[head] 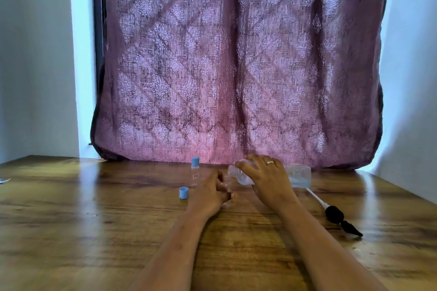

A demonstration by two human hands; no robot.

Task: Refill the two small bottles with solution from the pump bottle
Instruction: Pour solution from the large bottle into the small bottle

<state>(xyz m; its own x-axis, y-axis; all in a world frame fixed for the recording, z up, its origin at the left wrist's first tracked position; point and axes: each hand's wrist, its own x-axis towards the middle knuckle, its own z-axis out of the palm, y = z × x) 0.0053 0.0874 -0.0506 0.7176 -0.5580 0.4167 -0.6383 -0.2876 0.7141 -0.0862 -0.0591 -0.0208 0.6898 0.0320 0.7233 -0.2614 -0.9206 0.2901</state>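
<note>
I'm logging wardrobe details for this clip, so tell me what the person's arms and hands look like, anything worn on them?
Both forearms are bare, with no sleeves in view. The right hand wears a band ring on one finger. The left hand shows no ring, watch or glove.

On the table [94, 231], I see a capped small bottle [195, 172] standing left of my left hand [212, 190], a loose cap [184, 192] before it. My right hand [267, 181] tips the pump bottle [296, 175] sideways; its removed pump head [335, 215] lies right.
</note>
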